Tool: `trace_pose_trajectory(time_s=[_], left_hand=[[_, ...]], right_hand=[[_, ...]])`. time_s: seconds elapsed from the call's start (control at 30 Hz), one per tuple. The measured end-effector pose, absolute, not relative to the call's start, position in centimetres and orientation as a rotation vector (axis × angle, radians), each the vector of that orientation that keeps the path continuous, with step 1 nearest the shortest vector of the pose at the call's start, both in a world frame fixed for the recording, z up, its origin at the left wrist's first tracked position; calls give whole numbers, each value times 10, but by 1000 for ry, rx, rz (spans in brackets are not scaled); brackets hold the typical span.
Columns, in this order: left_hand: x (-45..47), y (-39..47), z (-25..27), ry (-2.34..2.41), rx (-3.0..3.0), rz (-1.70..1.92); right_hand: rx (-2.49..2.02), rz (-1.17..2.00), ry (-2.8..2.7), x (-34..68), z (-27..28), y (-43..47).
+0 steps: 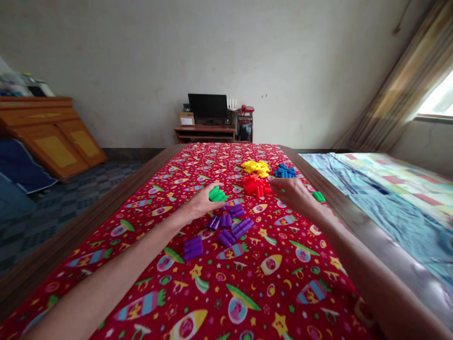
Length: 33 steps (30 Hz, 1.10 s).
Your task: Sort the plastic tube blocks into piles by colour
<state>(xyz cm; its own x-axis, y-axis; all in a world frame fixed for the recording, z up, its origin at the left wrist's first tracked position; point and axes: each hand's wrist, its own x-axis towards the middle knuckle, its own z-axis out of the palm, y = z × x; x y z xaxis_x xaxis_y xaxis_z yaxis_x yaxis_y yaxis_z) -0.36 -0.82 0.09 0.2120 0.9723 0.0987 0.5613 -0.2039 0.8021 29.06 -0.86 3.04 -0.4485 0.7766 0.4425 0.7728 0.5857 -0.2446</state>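
My left hand (202, 202) is closed around several green plastic pieces (217, 194), rounded like joined short tubes, just above the cloth. Below it lie several purple pieces (226, 221) of the same rounded kind, with one purple group (193, 248) apart to the left. My right hand (290, 191) is back-up, its fingers bent inward beside the red pieces (255, 186); whatever they hold, if anything, is hidden. Behind that hand is a pile of blue pieces (285, 171). A yellow pile (256, 167) sits beyond the red one. Right of my right wrist lies another green piece (318, 196).
A red patterned cloth (240, 302) covers the long table, whose dark wooden edge (368, 245) shows at the right. A bed (396, 189) stands on the right, a wooden cabinet (53, 137) on the left. A desk with a monitor (208, 106) is against the wall.
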Motion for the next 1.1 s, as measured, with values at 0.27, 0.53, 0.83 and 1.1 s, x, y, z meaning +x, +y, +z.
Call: trace_pose_trajectory(time_s=[0.27, 0.53, 0.83, 1.1], left_hand=[[38, -21, -15, 1033, 1563, 866], [33, -23, -12, 987, 1415, 899], [25, -8, -27, 925, 1388, 947], [25, 1, -33, 928, 1473, 923]], right_hand=[[-805, 24, -2486, 223, -11, -30], [-1241, -169, -2507, 246, 9, -25], [-1928, -212, -2266, 348, 32, 12], [-2279, -168, -2004, 412, 18, 35]])
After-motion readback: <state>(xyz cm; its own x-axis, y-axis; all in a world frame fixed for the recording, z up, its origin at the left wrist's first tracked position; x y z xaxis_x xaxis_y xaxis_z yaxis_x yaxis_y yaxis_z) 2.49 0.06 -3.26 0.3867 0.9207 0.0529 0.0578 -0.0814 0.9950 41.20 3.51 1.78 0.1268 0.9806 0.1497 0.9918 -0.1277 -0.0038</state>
